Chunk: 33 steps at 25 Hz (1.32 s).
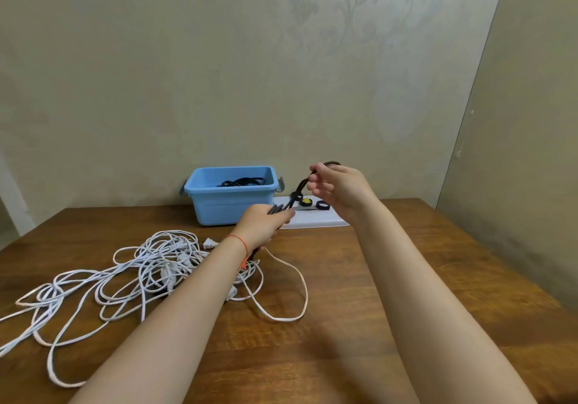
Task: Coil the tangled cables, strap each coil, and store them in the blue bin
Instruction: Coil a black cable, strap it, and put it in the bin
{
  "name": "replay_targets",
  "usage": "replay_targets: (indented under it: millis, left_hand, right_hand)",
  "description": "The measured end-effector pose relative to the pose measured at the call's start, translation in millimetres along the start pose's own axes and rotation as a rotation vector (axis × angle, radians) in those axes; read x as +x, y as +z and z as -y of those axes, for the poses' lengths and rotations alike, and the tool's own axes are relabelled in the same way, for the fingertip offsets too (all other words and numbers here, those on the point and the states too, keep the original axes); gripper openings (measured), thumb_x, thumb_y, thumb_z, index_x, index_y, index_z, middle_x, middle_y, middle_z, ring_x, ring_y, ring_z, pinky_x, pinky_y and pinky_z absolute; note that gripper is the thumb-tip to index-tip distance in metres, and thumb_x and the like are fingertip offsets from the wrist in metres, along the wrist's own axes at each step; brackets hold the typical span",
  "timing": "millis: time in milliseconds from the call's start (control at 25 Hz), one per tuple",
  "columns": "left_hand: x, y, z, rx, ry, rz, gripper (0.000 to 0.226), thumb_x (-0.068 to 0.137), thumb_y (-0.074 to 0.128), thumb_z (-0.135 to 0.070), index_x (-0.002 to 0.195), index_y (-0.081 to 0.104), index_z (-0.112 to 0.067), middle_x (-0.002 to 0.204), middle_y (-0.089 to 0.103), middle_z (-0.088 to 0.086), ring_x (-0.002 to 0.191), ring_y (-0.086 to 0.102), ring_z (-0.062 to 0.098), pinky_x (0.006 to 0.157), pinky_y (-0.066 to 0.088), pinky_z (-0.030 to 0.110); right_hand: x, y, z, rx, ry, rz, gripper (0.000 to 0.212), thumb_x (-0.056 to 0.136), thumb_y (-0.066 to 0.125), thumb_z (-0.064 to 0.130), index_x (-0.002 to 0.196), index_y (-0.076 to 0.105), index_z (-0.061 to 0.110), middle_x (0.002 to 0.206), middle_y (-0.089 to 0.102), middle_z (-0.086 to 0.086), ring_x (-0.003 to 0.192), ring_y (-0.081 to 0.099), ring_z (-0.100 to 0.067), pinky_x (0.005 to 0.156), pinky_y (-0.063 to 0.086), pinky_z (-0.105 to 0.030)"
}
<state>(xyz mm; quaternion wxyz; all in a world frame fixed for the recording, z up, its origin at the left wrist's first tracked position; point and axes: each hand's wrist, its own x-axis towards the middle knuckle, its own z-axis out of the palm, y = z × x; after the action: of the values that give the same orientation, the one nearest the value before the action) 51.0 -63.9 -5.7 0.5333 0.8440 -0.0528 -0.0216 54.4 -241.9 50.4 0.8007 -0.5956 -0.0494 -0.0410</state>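
Observation:
My left hand (262, 226) grips a bundle of dark cable (277, 208) above the table, just in front of the blue bin (230, 205). My right hand (339, 188) is raised higher and pinches a loop of the same dark cable (298, 188), which runs down to the left hand. A black coil (242, 181) lies inside the bin. A large tangle of white cables (150, 266) sprawls over the left half of the table, partly under my left forearm. A white plug (210, 243) lies at its far edge.
A white tray (319, 220) sits right of the bin against the wall; on it lie a yellow-and-black strap roll (306, 201) and a dark blue strap ring (323, 205). The wooden table (391, 278) is bare on the right. A wall corner closes the right side.

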Motion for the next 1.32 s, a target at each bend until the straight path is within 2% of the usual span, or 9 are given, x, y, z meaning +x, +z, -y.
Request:
replay_targets:
  millis: [120, 240, 320, 520, 720, 880, 1040, 1160, 1320]
  left_hand:
    - [0.1, 12.1, 4.9, 0.171, 0.065, -0.14, 0.032, 0.092, 0.065, -0.037, 0.074, 0.055, -0.013, 0.063, 0.049, 0.001, 0.059, 0.047, 0.02, 0.054, 0.034, 0.03]
    - [5.2, 13.2, 15.1, 0.042, 0.042, -0.422, 0.037, 0.095, 0.06, -0.031, 0.065, 0.047, -0.013, 0.062, 0.047, 0.003, 0.064, 0.047, 0.023, 0.055, 0.032, 0.031]
    - [8.4, 13.7, 20.2, 0.048, 0.045, -0.294, 0.032, 0.094, 0.06, -0.027, 0.067, 0.048, -0.013, 0.062, 0.043, 0.004, 0.06, 0.041, 0.02, 0.056, 0.029, 0.031]
    - [20.1, 25.7, 27.0, 0.604, 0.018, 0.127, 0.014, 0.089, 0.064, -0.029, 0.083, 0.063, -0.016, 0.076, 0.059, 0.002, 0.068, 0.053, 0.016, 0.062, 0.041, 0.029]
    - [33.3, 21.8, 37.0, 0.84, -0.023, -0.012, 0.024, 0.096, 0.058, -0.04, 0.092, 0.065, -0.018, 0.084, 0.062, 0.0, 0.078, 0.061, 0.018, 0.064, 0.046, 0.03]
    - [37.0, 16.9, 30.0, 0.926, 0.021, -0.116, 0.029, 0.097, 0.057, -0.046, 0.083, 0.057, -0.02, 0.086, 0.062, 0.0, 0.08, 0.059, 0.019, 0.064, 0.045, 0.031]
    - [37.2, 7.3, 29.0, 0.784, -0.003, -0.112, 0.033, 0.092, 0.063, -0.044, 0.071, 0.056, -0.02, 0.073, 0.059, -0.001, 0.071, 0.057, 0.018, 0.058, 0.04, 0.029]
    - [30.7, 0.0, 39.9, 0.374, -0.118, -0.026, 0.032, 0.088, 0.067, -0.028, 0.063, 0.054, -0.014, 0.055, 0.05, 0.0, 0.051, 0.045, 0.016, 0.049, 0.032, 0.026]
    - [22.1, -15.1, 49.5, -0.119, -0.233, -0.006, 0.016, 0.089, 0.065, -0.022, 0.082, 0.056, -0.012, 0.053, 0.041, -0.002, 0.042, 0.032, 0.012, 0.043, 0.028, 0.023]
  right_hand:
    - [-2.1, 1.2, -6.0, -0.006, 0.096, -0.019, 0.021, 0.104, 0.048, 0.016, 0.087, 0.058, 0.007, 0.061, 0.047, -0.001, 0.046, 0.048, -0.013, 0.044, 0.04, -0.02]
    - [-0.6, -9.0, -4.2, 0.01, 0.18, -0.097, 0.033, 0.106, 0.042, 0.022, 0.076, 0.05, 0.012, 0.052, 0.03, 0.001, 0.041, 0.035, -0.015, 0.038, 0.031, -0.02]
    - [0.2, -14.5, -5.0, -0.141, 0.172, -0.098, 0.034, 0.106, 0.04, 0.024, 0.075, 0.048, 0.013, 0.052, 0.029, 0.001, 0.041, 0.036, -0.016, 0.04, 0.031, -0.022]
    - [3.8, -30.8, -11.2, -0.638, 0.1, -0.09, 0.029, 0.104, 0.035, 0.021, 0.082, 0.049, 0.009, 0.075, 0.05, -0.008, 0.052, 0.062, -0.023, 0.046, 0.05, -0.028]
    - [23.2, -69.1, -49.1, -0.304, -0.043, -0.612, 0.021, 0.101, 0.04, 0.014, 0.097, 0.057, 0.001, 0.068, 0.064, -0.017, 0.046, 0.066, -0.021, 0.062, 0.059, -0.038]
    - [23.1, -55.3, -91.5, -0.121, 0.214, -0.406, 0.011, 0.093, 0.064, 0.01, 0.097, 0.06, 0.001, 0.091, 0.067, -0.015, 0.072, 0.072, -0.025, 0.085, 0.059, -0.04]
    - [8.3, -7.0, -113.7, -0.163, 0.452, 0.015, 0.025, 0.094, 0.066, 0.013, 0.113, 0.066, -0.003, 0.086, 0.071, -0.013, 0.076, 0.071, -0.024, 0.081, 0.061, -0.036]
    - [9.2, 18.2, -128.1, -0.123, 0.447, -0.002, 0.022, 0.094, 0.064, 0.012, 0.112, 0.066, 0.0, 0.087, 0.068, -0.01, 0.074, 0.065, -0.018, 0.072, 0.059, -0.03]
    - [11.5, 34.8, -142.8, -0.038, 0.473, -0.042, 0.023, 0.095, 0.064, 0.015, 0.112, 0.067, 0.0, 0.08, 0.062, -0.009, 0.067, 0.063, -0.019, 0.064, 0.056, -0.031]
